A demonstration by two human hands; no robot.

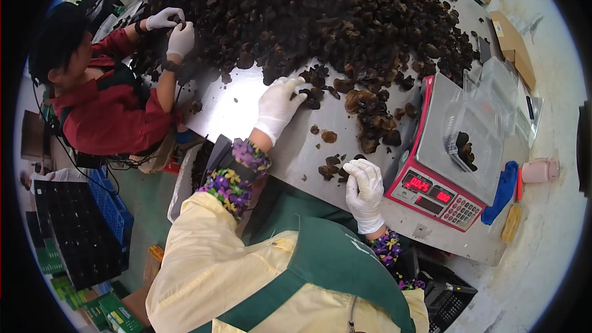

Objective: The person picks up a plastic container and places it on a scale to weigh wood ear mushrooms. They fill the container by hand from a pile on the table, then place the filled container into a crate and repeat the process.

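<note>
The work in hand looks like picking dark dried mushrooms off a big heap point(320, 12) and weighing them out in small lots. The heap covers most of the far side of the steel bench point(246, 108).

The left hand point(280, 108), in a white glove, lies stretched out with its fingers spread and flat. The fingertips rest on a few loose pieces point(311, 94) at the near edge of the heap. The right hand point(364, 190), also gloved, sits closer to the body with its fingers bunched together. It is just beside a small scatter of pieces point(330, 169), and whether it pinches one of them I cannot tell.

To the right of that hand stands a red scale point(431, 197) with lit figures (too small to read surely). On its pan is a clear tray point(493, 108) holding only a few mushrooms point(465, 150). A browner clump point(370, 117) lies between the heap and the scale.

By my reading the tray is barely started. The next move would call for gathering a loose handful and carrying it across to the tray without spilling pieces over the bench edge.

Beyond the scale lie a blue glove point(502, 188) and a pink cup point(539, 171). At the left a co-worker in a red top has both gloved hands point(174, 29) in the far end of the heap. Black crates point(74, 228) stand on the floor below.
</note>
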